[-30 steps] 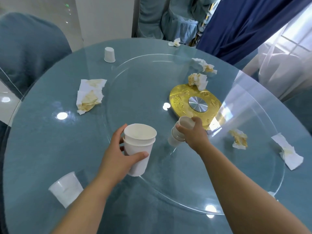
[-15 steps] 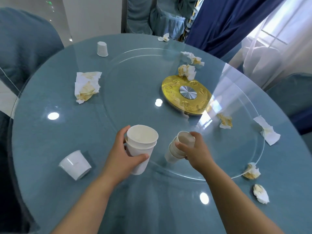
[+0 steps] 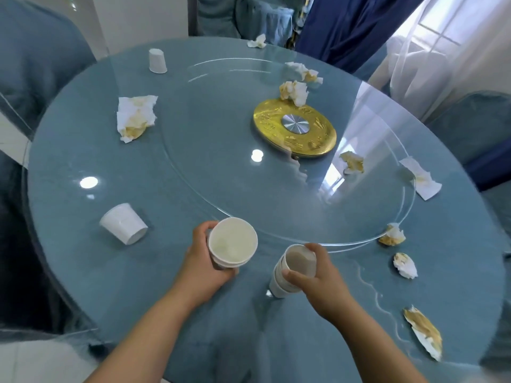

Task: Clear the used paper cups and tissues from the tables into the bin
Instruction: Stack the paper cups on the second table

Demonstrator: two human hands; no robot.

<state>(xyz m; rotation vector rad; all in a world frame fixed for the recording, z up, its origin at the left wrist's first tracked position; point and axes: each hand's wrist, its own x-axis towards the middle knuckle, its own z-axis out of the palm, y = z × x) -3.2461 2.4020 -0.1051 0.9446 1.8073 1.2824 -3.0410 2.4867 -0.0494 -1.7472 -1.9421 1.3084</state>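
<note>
Over the near edge of the glass-topped table (image 3: pixel 132 277), a white paper cup (image 3: pixel 123 223) lies tipped at your left; your left hand (image 3: pixel 204 261) curls round a nested cup stack (image 3: pixel 232 243), mouth up, beside it your right hand (image 3: pixel 318 280) grips a tilted stack (image 3: pixel 296 268); brown-stained crumpled tissues (image 3: pixel 405 265) lie further right

Two arms in shot, both bare from the picture's edge to the wrist: left forearm (image 3: pixel 149 327) at seven o'clock, right forearm (image 3: pixel 367 335) at five. Left grip (image 3: pixel 201 268) and right grip (image 3: pixel 318 280) are bare hands too.
</note>
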